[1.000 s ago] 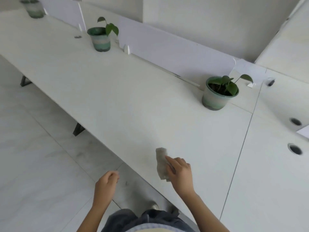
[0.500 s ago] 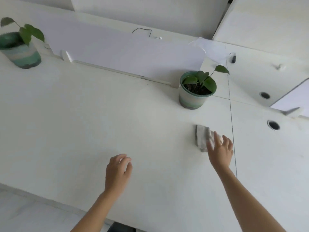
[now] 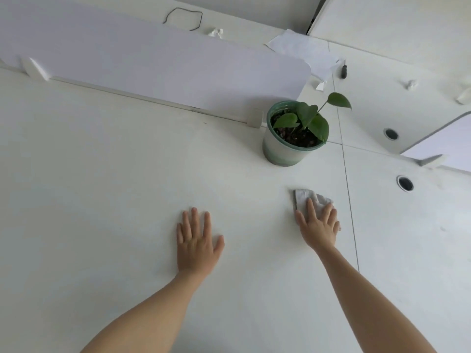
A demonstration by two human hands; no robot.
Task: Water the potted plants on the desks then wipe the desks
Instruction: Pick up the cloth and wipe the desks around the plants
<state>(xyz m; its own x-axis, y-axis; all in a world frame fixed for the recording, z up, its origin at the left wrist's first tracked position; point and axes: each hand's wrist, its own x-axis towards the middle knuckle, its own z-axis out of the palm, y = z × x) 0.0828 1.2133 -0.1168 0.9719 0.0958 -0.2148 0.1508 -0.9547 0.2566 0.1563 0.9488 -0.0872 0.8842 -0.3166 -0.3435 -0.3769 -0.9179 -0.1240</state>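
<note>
While cloth is pressed under flat R hand near pot, L hand, curled 0.5 s ago, is laid flat on desk; wiping is judged underway.

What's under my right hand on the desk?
A grey cloth lies under the right hand, its far end showing past the fingers. The part beneath the palm is covered.
</note>
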